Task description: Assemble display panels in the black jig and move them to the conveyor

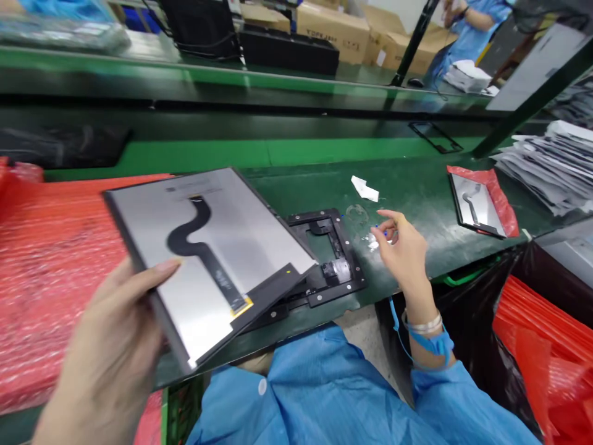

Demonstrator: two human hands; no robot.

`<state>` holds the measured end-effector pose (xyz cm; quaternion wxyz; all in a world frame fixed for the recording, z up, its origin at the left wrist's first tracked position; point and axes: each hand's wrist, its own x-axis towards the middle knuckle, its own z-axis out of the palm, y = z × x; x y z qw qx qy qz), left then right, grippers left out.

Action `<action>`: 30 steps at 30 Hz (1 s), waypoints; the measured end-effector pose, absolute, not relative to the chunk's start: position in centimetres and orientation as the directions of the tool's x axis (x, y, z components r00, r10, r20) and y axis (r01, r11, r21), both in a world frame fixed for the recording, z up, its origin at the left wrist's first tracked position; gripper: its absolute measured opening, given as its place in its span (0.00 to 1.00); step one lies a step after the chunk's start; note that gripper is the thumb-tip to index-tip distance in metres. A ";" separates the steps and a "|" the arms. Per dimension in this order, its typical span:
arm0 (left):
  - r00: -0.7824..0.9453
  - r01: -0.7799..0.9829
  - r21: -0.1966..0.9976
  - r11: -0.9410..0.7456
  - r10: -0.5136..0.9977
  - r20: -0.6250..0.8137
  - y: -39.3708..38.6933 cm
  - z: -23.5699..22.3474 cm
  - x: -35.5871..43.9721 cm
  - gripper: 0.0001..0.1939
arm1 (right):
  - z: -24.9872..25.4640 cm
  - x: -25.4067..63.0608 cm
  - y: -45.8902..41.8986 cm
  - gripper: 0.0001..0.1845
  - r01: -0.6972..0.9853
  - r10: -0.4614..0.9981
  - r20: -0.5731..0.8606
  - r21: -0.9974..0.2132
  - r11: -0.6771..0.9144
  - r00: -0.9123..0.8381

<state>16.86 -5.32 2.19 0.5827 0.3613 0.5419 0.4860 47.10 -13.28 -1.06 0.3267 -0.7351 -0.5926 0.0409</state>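
Note:
My left hand (113,327) grips a tablet-sized LCD screen panel (250,228) by its near left edge, thumb on top. Its silver back faces up, with a black curved ribbon cable running across it. The panel is tilted above the bench and covers part of a black frame-shaped fixture (349,247). To the right of that fixture, my right hand (405,247) hovers with thumb and forefinger apart and the other fingers curled. Beneath its fingertips lie shiny scraps of clear film (372,241). A white paper scrap (365,188) rests farther back.
Red bubble-wrap bags (60,266) are stacked at left. A second screen panel (477,204) lies on a red bag at right, before a stack of grey-white sheets (551,167). A thin black frame (435,136) is at the back. Another person (477,25) stands beyond the shelf.

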 end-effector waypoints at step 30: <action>0.271 0.459 0.884 -0.093 0.962 -0.040 -6.6 -7.3 12.3 0.43 | -4.0 43.7 -8.5 0.14 -0.097 0.865 -0.192 -0.981 -0.167 0.464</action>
